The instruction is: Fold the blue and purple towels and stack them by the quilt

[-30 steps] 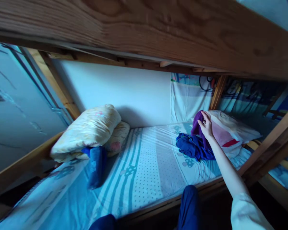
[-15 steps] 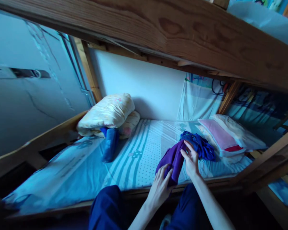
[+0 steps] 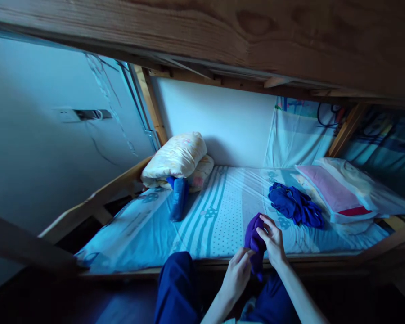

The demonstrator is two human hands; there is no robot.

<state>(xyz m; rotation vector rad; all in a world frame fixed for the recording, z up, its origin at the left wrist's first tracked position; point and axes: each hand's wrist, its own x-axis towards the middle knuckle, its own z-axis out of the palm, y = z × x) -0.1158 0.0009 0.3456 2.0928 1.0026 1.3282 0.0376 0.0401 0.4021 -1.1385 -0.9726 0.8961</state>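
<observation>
A purple cloth [image 3: 255, 240], bunched and hanging, is between my two hands above the bed's front edge. Its exact kind I cannot tell. My right hand [image 3: 272, 240] pinches its upper part between thumb and fingers. Lower down, my left hand [image 3: 238, 272] has its fingers closed on the cloth's left side. Beyond my right hand a crumpled blue garment [image 3: 295, 204] lies on the patterned bedsheet [image 3: 222, 225].
A folded quilt [image 3: 175, 157] is stacked at the bed's left end, a rolled blue item [image 3: 179, 200] leaning against it. Pillows [image 3: 337, 191] lie at the right end. A thick wooden beam [image 3: 202, 40] of the upper bunk crosses overhead. My knees are near the bed edge.
The purple cloth has gone from spread out to gathered into a narrower bundle. My left hand's fingers have closed on it. The view has shifted left.
</observation>
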